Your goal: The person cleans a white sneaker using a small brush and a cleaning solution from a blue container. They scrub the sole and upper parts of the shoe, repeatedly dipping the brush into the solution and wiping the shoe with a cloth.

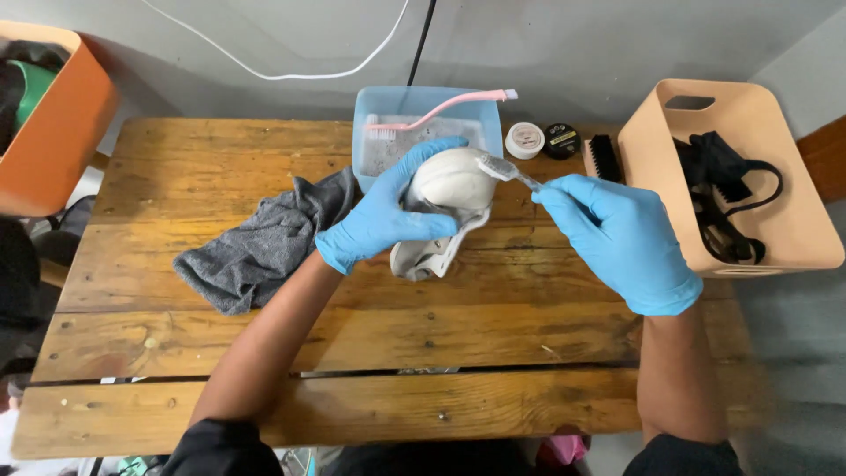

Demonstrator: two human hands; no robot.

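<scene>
My left hand [383, 211], in a blue glove, grips a white shoe [451, 181] and holds it up over the wooden table [352, 335], toe end raised. My right hand [617, 234], also gloved in blue, pinches the handle of a clear toothbrush [507, 170]. Its bristle head rests against the upper right of the shoe's toe. The shoe's sole and strap hang below my left fingers.
A grey cloth [264, 242] lies crumpled left of the shoe. Behind it stands a pale blue tub [423, 101] with a pink toothbrush [441, 110] across it. Two small tins [542, 139], a black brush [604, 157], a peach basket [749, 115] holding black straps, and an orange bin [66, 123] surround the table.
</scene>
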